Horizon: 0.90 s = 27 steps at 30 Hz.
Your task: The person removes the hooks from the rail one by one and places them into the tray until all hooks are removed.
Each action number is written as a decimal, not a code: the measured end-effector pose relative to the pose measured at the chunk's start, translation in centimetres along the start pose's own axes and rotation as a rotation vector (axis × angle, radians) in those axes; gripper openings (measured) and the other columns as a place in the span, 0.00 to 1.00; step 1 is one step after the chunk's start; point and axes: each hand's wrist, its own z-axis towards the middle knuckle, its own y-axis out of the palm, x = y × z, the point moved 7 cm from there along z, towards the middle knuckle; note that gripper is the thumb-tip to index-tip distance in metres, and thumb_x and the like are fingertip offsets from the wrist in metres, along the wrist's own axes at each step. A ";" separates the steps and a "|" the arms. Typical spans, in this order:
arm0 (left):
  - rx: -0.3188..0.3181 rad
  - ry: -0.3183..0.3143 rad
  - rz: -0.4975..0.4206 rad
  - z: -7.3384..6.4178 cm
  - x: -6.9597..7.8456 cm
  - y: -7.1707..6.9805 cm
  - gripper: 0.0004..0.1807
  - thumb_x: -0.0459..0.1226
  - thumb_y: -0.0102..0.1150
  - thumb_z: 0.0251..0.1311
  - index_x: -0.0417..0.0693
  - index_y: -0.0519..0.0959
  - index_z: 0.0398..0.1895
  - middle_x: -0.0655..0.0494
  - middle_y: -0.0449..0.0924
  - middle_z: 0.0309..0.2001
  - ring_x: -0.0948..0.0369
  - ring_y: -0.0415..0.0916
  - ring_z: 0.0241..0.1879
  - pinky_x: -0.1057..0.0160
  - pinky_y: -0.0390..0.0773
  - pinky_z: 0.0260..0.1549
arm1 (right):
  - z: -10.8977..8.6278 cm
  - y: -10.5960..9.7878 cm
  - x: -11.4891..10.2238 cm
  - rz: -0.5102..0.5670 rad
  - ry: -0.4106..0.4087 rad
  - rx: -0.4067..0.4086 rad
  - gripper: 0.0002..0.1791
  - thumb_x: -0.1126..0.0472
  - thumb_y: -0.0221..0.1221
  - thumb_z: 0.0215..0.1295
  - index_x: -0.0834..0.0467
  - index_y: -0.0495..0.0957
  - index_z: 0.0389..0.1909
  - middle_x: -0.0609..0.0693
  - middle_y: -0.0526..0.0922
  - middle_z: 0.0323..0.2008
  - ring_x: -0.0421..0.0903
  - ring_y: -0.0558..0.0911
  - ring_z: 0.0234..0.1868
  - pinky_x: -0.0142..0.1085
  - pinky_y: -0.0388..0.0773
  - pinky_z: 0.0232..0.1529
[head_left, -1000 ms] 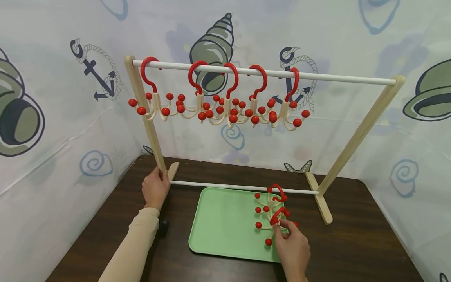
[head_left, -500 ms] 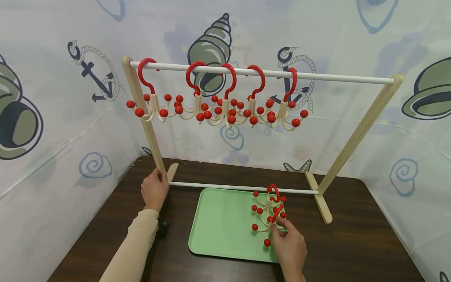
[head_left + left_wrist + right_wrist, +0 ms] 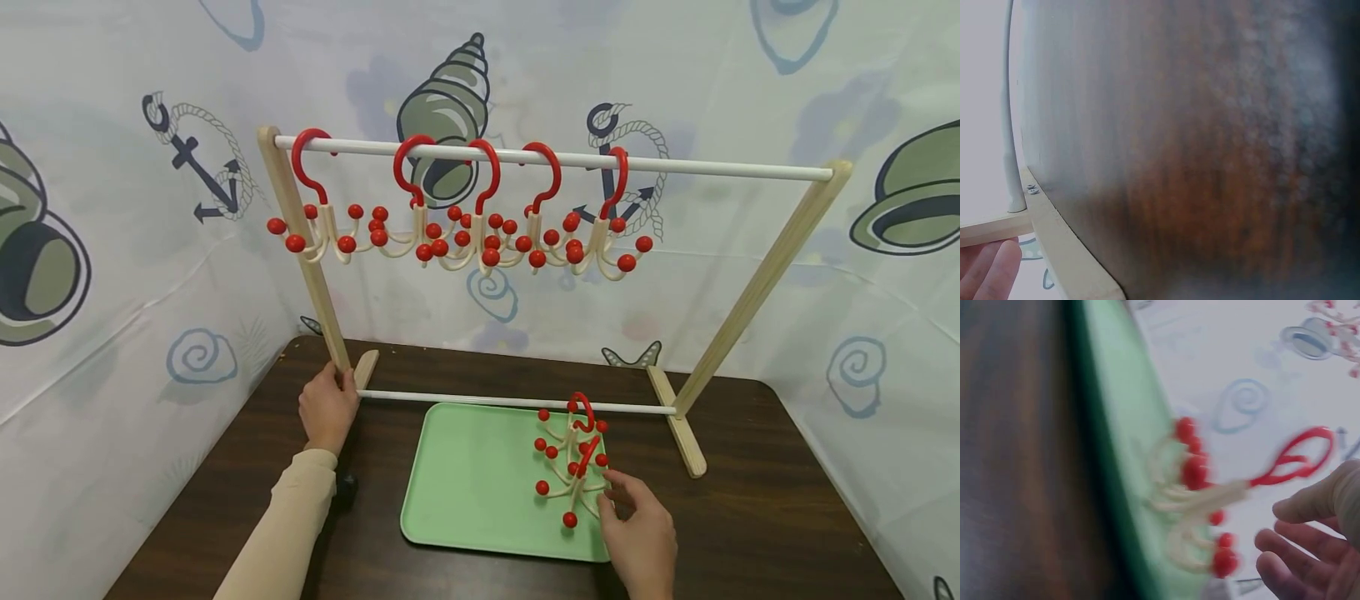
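With my left hand (image 3: 328, 408) I grip the wooden left post (image 3: 318, 292) low down, just above its foot (image 3: 367, 367); the left wrist view shows some of my fingers (image 3: 999, 275) against the wood, the rest out of sight. My right hand (image 3: 641, 525) is released and grasps nothing, its fingers and thumb parted and slightly bent, near the right edge of the green tray (image 3: 480, 483). Just beside it, on the near right part of the tray, stands the near hanger (image 3: 578, 487), its red hook up and its pale arms, tipped with red balls, spread beneath. In the right wrist view a gap shows between my fingertips and that hook. Right behind it on the tray is the far hanger (image 3: 572, 436), also hook up; their arms overlap in my sight, and I cannot tell whether they touch. Above and beyond, five hung hangers (image 3: 478, 233) dangle by their red hooks from the white upper bar (image 3: 720, 169), the leftmost near the left post, the rightmost well apart from the right post (image 3: 765, 287). The white lower bar (image 3: 435, 397) runs along the tray's far edge, above the dark table (image 3: 765, 517).
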 end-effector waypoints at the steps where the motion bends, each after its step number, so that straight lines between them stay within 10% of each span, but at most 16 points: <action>1: -0.001 -0.001 0.001 0.0 0.0 0.0 0.09 0.38 0.58 0.65 0.39 0.79 0.38 0.39 0.80 0.28 0.36 0.77 0.29 0.36 0.70 0.28 | 0.2 -0.7 -0.2 0.007 -0.015 0.015 0.17 0.66 0.68 0.55 0.54 0.84 0.47 0.55 0.87 0.38 0.51 0.85 0.35 0.39 0.71 0.23; 13: -0.010 -0.015 0.008 -0.1 -0.1 0.1 0.10 0.40 0.58 0.66 0.40 0.79 0.37 0.39 0.81 0.30 0.35 0.78 0.31 0.37 0.71 0.30 | 4.4 -10.9 -8.7 0.180 -0.392 0.267 0.15 0.66 0.68 0.58 0.56 0.85 0.47 0.48 0.86 0.41 0.23 0.78 0.37 0.18 0.72 0.30; 19: -0.015 -0.013 0.003 -0.2 -0.1 0.2 0.09 0.39 0.58 0.65 0.40 0.79 0.35 0.41 0.80 0.27 0.38 0.77 0.28 0.38 0.71 0.28 | 7.1 -13.2 -14.5 0.163 -0.572 0.230 0.17 0.62 0.66 0.61 0.55 0.83 0.52 0.48 0.86 0.43 0.35 0.82 0.42 0.18 0.71 0.38; 27: -0.006 -0.016 0.010 -0.1 0.2 0.0 0.08 0.38 0.59 0.64 0.40 0.79 0.35 0.40 0.81 0.29 0.37 0.78 0.30 0.38 0.71 0.29 | 11.8 -13.5 -20.9 0.124 -0.658 0.122 0.25 0.55 0.61 0.67 0.55 0.75 0.64 0.54 0.79 0.58 0.52 0.76 0.59 0.53 0.71 0.56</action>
